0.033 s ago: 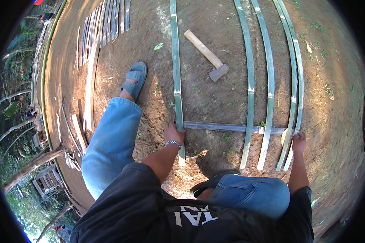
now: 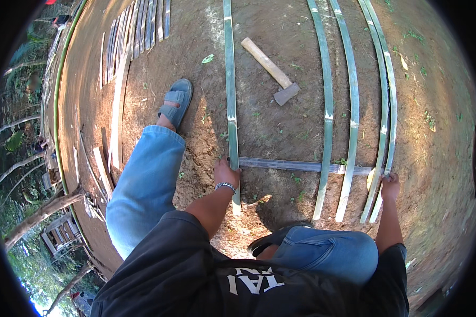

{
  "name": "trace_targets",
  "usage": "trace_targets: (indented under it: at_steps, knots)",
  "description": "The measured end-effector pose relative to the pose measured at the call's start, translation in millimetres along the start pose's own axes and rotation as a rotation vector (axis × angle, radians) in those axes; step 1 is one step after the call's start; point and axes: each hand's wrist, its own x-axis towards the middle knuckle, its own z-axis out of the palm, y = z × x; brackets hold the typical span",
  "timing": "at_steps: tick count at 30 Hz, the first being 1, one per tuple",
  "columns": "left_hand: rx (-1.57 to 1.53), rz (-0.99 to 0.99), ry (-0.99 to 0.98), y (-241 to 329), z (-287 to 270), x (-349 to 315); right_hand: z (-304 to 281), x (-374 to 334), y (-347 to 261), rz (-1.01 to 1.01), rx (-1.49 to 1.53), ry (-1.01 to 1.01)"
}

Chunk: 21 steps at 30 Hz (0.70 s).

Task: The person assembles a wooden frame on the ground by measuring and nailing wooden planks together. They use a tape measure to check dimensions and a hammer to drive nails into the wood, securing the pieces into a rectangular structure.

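Observation:
A grey split bamboo strip [image 2: 280,164] lies crosswise on the ground, under the long green strips. Wrapped at its left end, where it meets the leftmost long bamboo strip [image 2: 230,90], is my left hand [image 2: 226,173]; its fingertips are partly hidden. My right hand [image 2: 390,186] pinches the other end, by the lower part of the rightmost long bamboo strip [image 2: 391,121]. Between them run more long strips, including one green bamboo strip [image 2: 327,95] and a paler bamboo strip [image 2: 351,95]. A wooden-handled hammer [image 2: 269,68] rests on the soil beyond the cross strip.
Several narrow slats [image 2: 143,29] lie side by side at the far left, near a long pale board [image 2: 119,105]. A shorter wood piece [image 2: 103,171] lies closer. My sandalled foot [image 2: 177,105] is planted left of the strips. Trees and a wooden crate-like structure [image 2: 63,232] stand at the left edge.

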Motion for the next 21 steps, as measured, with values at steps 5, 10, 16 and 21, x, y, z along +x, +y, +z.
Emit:
trace_targets:
  at_steps: [5, 10, 16, 21]
  knots:
    - [-0.068, 0.023, 0.070, -17.0, 13.3, 7.5, 9.1, 14.8, 29.0, -0.015, 0.159, 0.003]
    - [-0.249, -0.060, 0.026, -35.0, 25.2, 13.2, 4.7, 10.8, 21.7, -0.023, 0.178, 0.017]
    - [-0.167, -0.016, 0.018, -34.2, 11.7, 17.8, 5.2, 9.4, 14.9, -0.020, 0.136, -0.020]
    - [-0.050, 0.058, 0.074, -23.2, 8.8, 12.8, 4.0, 16.3, 27.2, -0.037, 0.222, -0.018]
